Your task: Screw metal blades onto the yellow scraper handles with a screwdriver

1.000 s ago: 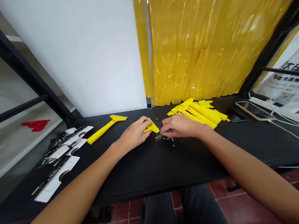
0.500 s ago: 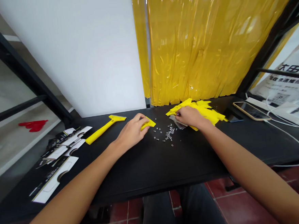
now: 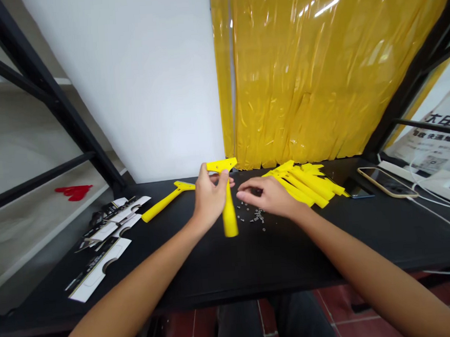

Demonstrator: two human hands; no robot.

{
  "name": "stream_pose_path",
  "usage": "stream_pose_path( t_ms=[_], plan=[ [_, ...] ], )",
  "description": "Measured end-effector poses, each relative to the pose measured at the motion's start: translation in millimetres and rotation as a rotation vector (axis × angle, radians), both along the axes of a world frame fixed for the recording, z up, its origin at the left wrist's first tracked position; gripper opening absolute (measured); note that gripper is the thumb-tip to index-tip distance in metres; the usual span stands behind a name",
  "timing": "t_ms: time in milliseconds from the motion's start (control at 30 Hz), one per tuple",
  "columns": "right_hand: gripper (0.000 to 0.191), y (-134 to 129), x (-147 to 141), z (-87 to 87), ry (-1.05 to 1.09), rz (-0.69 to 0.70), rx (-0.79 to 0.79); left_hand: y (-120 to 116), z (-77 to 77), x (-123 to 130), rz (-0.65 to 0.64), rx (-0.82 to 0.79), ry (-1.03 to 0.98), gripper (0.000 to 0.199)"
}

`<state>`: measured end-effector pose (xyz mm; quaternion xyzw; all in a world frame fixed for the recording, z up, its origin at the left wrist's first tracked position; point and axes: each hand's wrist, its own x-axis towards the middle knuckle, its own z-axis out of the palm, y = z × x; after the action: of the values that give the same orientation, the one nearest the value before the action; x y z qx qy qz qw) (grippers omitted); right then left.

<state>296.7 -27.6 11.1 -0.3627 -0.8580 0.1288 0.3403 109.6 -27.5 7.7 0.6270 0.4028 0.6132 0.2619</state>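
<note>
My left hand (image 3: 210,194) is closed around a yellow plastic scraper (image 3: 230,217). Its wide T-shaped head points up and away, and its handle hangs toward me. Just right of it, my right hand (image 3: 264,194) hovers over the scattered small screws and nuts (image 3: 257,216), fingers curled and thumb pressed in. Whatever those fingers may hold is hidden. A heap of yellow scraper parts (image 3: 306,183) lies behind and right of that hand. Another yellow scraper (image 3: 161,203), with a grey edge along its head, rests on the black table left of my left hand.
Black-and-white printed cards (image 3: 101,269) are piled on the table's left side. Two phones lie on the right, one dark (image 3: 355,187) and one with a pale rim (image 3: 385,182), beside white cables (image 3: 444,220). A white panel and yellow plastic sheeting stand behind.
My left hand has lifted the scraper and turned it, with its handle now toward me. My right hand has left the heap and moved left over the screws. The view has shifted slightly.
</note>
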Motion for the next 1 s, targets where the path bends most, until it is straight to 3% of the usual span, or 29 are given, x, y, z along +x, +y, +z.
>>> stream_pose_path(
  t_ms=[100, 200, 333, 433, 500, 567, 700, 867, 933, 1000],
  plan=[
    [0.031, -8, -14, -3.3, 0.023, -0.046, -0.07, 13, -6.8, 24, -0.004, -0.103, -0.228, 0.021],
    [0.03, 4, -3, -4.6, -0.009, -0.18, -0.082, 30, -7.8, 20, 0.021, -0.126, -0.149, 0.021],
    [0.043, 30, 48, 5.9, -0.189, -0.55, 0.003, 57, -0.1, -50, 0.338, -0.088, 0.299, 0.033],
    [0.045, 44, 97, 13.3, -0.33, -0.786, -0.002, 73, -3.3, -116, 0.62, -0.279, 0.768, 0.035],
    [0.049, 52, 129, 12.6, -0.359, -0.917, -0.052, 79, -11.8, -147, 0.649, -0.385, 0.828, 0.035],
    [0.048, 59, 156, 7.3, -0.361, -1.032, -0.156, 83, -21.7, -162, 0.636, -0.462, 0.874, 0.036],
    [0.052, 74, 191, -8.7, -0.32, -1.111, -0.328, 87, -30.9, -163, 0.612, -0.56, 0.969, 0.027],
    [0.047, 85, 211, -20.9, -0.294, -1.05, -0.371, 86, -17.1, -147, 0.531, -0.568, 1.02, 0.018],
    [0.044, 86, 217, -23.6, -0.284, -1.018, -0.342, 81, -9.5, -134, 0.479, -0.523, 0.959, 0.02],
    [0.042, 86, 221, -26.0, -0.267, -1.008, -0.258, 75, -4.0, -116, 0.38, -0.475, 0.759, 0.028]
  ],
)
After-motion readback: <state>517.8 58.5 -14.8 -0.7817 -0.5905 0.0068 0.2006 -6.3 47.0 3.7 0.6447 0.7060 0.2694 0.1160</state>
